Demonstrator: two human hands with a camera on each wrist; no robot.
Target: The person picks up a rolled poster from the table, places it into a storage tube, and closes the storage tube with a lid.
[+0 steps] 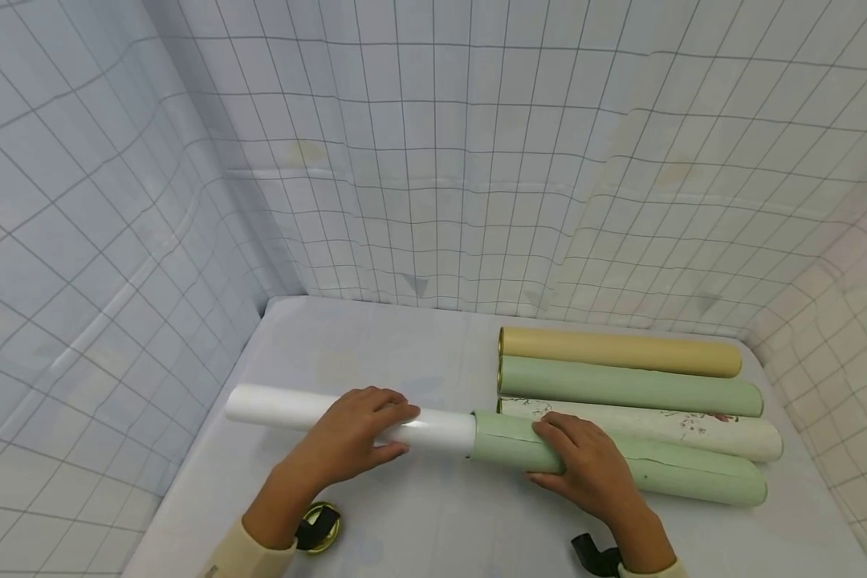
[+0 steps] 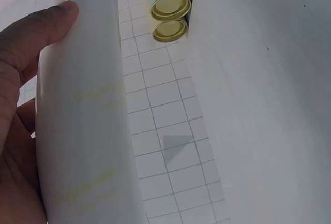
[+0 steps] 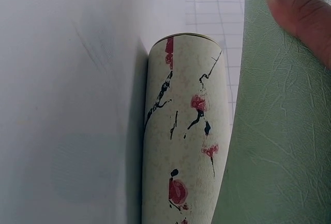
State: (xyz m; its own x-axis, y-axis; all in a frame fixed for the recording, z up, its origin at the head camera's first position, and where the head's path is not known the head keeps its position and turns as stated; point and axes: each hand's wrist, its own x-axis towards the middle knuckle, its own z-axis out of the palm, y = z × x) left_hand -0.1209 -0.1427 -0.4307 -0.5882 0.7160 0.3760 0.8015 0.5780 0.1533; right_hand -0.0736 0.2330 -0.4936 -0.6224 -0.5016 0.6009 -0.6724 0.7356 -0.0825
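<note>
A long white paper roll (image 1: 282,407) lies crosswise, its right end inside the open mouth of a green cardboard tube (image 1: 694,470). My left hand (image 1: 361,429) grips the roll near its middle, fingers over the top and thumb on the near side. Faint yellow writing marks the white roll (image 2: 88,131) in the left wrist view. Near the mouth of the green tube, my right hand (image 1: 585,461) holds it from above. In the right wrist view the thumb and part of the right hand (image 3: 305,17) lie against the textured green surface.
Behind the held tube lie a flower-patterned tube (image 1: 737,433), another green tube (image 1: 636,388) and a tan tube (image 1: 621,352), side by side. A round gold lid (image 1: 326,544) rests by my left wrist. Grid-patterned cloth walls (image 1: 433,160) enclose the white table (image 1: 419,522).
</note>
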